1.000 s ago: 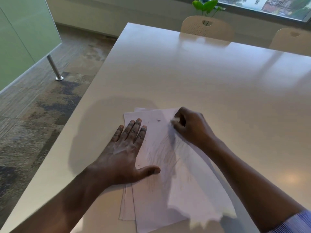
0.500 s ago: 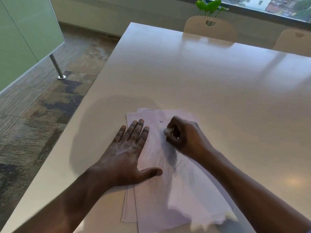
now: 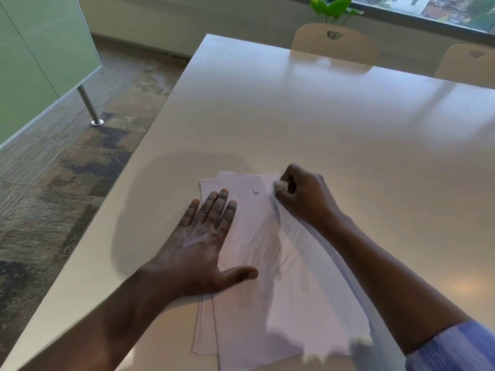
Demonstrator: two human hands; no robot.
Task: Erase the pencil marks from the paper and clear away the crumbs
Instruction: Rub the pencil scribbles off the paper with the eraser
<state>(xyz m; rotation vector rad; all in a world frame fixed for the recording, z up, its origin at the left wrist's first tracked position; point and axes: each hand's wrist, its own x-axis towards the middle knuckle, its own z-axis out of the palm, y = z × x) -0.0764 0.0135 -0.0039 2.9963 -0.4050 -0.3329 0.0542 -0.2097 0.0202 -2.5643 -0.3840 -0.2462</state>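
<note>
A small stack of white paper sheets [image 3: 281,303] lies on the pale table [image 3: 334,124] near its front edge. Faint grey pencil scribbles [image 3: 262,247] cover the middle of the top sheet, and a small dark mark [image 3: 255,192] sits near its far end. My left hand [image 3: 206,242] lies flat on the sheet's left side, fingers straight, pressing it down. My right hand [image 3: 302,196] is at the sheet's far right corner, fingers curled round a small whitish eraser [image 3: 280,184] that touches the paper. A few tiny dark crumbs lie near my left fingers.
The table's left edge drops to carpeted floor [image 3: 53,183]. Two beige chairs [image 3: 334,44] stand at the far side, with a green plant [image 3: 333,8] behind them. A frosted glass partition [image 3: 34,54] on a metal post [image 3: 89,107] stands at the left.
My right hand rubbed the eraser toward me and left, then back away to the sheet's far right corner. My left hand stayed flat on the paper.
</note>
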